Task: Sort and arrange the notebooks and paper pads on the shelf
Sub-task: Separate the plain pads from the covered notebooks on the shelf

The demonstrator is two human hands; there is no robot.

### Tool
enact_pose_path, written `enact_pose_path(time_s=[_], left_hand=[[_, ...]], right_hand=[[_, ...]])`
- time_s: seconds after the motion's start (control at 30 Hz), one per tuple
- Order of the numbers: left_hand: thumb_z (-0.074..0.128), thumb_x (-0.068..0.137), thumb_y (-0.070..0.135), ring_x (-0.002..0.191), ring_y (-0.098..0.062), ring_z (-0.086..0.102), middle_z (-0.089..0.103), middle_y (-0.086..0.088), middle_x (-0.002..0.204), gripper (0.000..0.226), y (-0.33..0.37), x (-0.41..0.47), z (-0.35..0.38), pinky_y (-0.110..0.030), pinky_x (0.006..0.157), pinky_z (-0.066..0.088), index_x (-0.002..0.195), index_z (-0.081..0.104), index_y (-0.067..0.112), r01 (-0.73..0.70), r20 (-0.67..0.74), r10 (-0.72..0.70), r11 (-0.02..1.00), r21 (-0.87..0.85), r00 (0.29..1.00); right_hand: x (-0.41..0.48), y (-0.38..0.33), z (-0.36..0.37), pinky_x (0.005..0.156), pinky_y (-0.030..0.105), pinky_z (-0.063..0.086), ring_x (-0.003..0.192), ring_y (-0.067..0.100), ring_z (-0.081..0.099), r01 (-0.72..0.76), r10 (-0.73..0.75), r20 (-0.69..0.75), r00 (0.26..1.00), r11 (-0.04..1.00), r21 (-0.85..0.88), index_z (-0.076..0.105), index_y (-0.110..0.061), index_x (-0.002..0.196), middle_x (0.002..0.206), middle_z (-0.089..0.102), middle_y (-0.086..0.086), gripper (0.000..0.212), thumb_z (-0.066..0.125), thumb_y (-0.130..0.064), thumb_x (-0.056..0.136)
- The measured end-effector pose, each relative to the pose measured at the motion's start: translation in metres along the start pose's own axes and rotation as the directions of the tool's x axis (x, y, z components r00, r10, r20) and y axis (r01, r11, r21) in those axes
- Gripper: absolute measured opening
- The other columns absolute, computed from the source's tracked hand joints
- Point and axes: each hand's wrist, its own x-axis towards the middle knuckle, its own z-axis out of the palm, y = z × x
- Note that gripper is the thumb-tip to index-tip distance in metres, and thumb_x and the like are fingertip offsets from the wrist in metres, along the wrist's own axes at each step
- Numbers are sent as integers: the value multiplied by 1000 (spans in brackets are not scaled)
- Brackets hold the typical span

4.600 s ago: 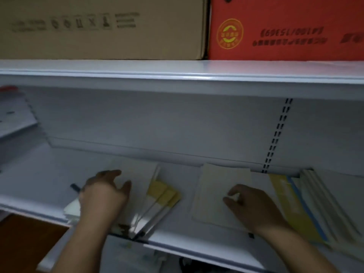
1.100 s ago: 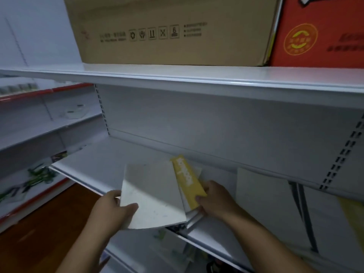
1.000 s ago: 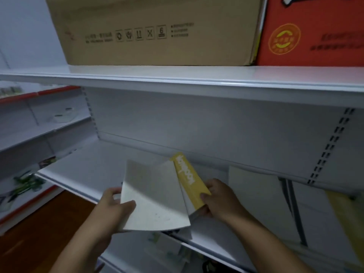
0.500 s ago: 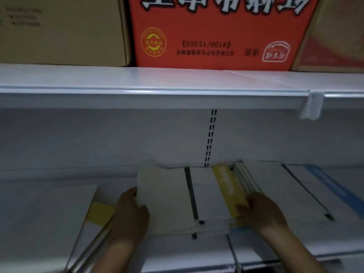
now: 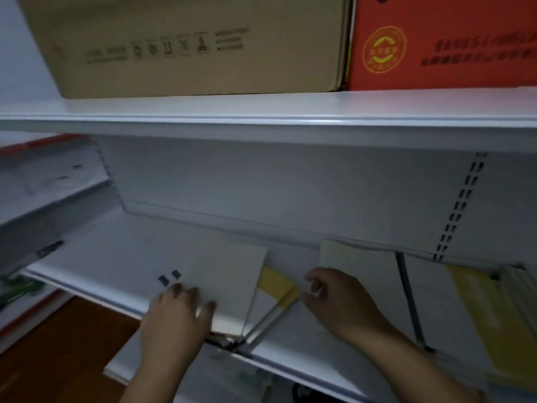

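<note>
The white shelf (image 5: 122, 257) carries a cream notebook (image 5: 229, 283), yellow-edged pads (image 5: 276, 283) and further notebooks (image 5: 360, 271).

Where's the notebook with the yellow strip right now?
In the head view, the yellow-strip notebook lies low on the shelf, between the two hands, partly tucked under the white notebook that the left hand presses on.

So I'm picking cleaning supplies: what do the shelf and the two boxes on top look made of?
The shelf looks like white painted metal: smooth satiny sheen, rolled front lip. The brown box and the red box look like matte cardboard, with a folded corner and printed marks showing. Blur leaves the finish uncertain.
</note>
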Motion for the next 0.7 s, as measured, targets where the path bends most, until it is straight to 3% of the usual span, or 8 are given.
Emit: enact_pose_path(time_s=[0.13, 0.23, 0.3, 0.37, 0.43, 0.53, 0.6, 0.7], left_hand=[[60, 78, 50, 116, -30, 47, 53, -7, 125, 45, -8, -17, -13, -36, 91, 44, 111, 62, 19, 117, -7, -119, 985, -130, 993], [73, 69, 41, 114, -28, 51, 54, -9, 126, 69, -23, -20, -14, -37, 90, 48, 130, 48, 19, 196, 24, -200, 920, -339, 980], [78, 67, 28, 112, -29, 55, 52, -12, 131, 86, -30, -24, -18, -36, 86, 49, 140, 35, 13, 287, 106, -273, 803, -522, 956], [74, 72, 13, 106, -32, 59, 55, -14, 128, 81, -31, -28, -23, -36, 78, 51, 141, 32, 8, 369, 225, -298, 637, -677, 928], [63, 79, 5, 93, -31, 61, 60, -12, 115, 57, -28, -28, -27, -34, 65, 54, 132, 42, 7, 397, 310, -252, 503, -768, 917], [52, 88, 1, 92, -32, 60, 58, -14, 111, 37, -15, -25, -37, -35, 58, 53, 121, 44, 14, 451, 423, -159, 291, -843, 892], [55, 87, 2, 91, -36, 62, 60, -15, 111, 38, 4, -21, -38, -43, 65, 56, 120, 45, 16, 416, 410, -77, 226, -880, 909], [61, 82, 4, 93, -36, 64, 64, -14, 110, 41, 55, -20, -30, -54, 78, 55, 118, 49, 18, 295, 314, 31, 269, -917, 949]], right_hand=[[34, -25, 55, 97, 36, 42, 121, 28, 46, 106, -62, 272, 960, 983, -152, 39, -23, 134, 132, 46, 9, 56, 52, -43, 83], [49, -27, 68, 95, 42, 46, 117, 36, 48, 95, 4, 320, 947, 951, -293, 33, -28, 133, 125, 51, 16, 69, 54, -52, 72], [55, -26, 64, 98, 39, 44, 119, 35, 46, 18, 87, 287, 954, 939, -344, 39, -18, 130, 126, 48, 16, 74, 63, -53, 69], [58, -26, 57, 90, 32, 47, 113, 31, 53, -54, 112, 251, 962, 973, -226, 51, -11, 119, 124, 55, 15, 65, 67, -46, 68], [55, -28, 48, 76, 29, 47, 101, 30, 62, -75, 81, 228, 970, 997, -34, 58, -9, 103, 113, 63, 15, 42, 60, -36, 70], [36, -23, 29, 70, 37, 53, 87, 35, 65, -108, 85, 159, 984, 984, 140, 53, -14, 97, 97, 63, 11, 22, 52, -16, 76], [17, -7, 4, 65, 35, 56, 74, 28, 67, -148, 143, 38, 989, 962, 229, 54, -17, 102, 91, 64, 9, 27, 50, -12, 76], [-21, 33, -40, 39, 14, 42, 46, 8, 60, -202, 269, -125, 955, 898, 392, 50, -19, 98, 81, 60, 6, 16, 49, -8, 87]])
